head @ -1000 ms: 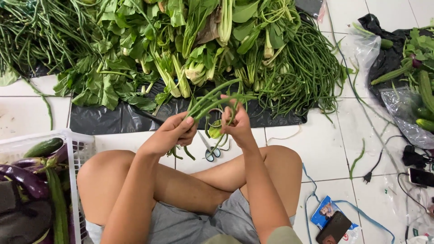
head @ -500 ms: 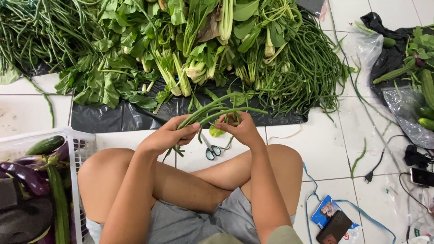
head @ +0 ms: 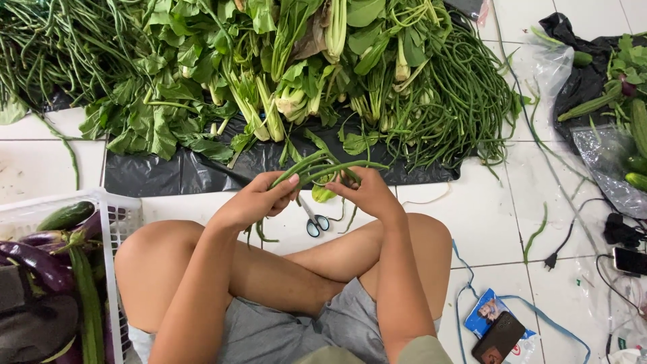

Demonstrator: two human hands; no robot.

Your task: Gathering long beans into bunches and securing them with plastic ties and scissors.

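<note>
I sit cross-legged on a white tiled floor. My left hand [head: 259,201] and my right hand [head: 364,192] both grip a small bundle of long green beans [head: 317,167], which bends in an arc between them. The bean ends hang down below my left hand. Small scissors with blue handles [head: 313,221] lie on the tile just under my hands, untouched.
A black plastic sheet [head: 168,176] ahead carries leafy greens [head: 222,74] and a heap of long beans [head: 458,101]. A white basket [head: 121,216] at my left holds eggplants and cucumbers. Cables, a phone [head: 499,337] and bagged vegetables lie to the right.
Both hands have shifted slightly along the bean bundle, and the beans now curve more tightly between them.
</note>
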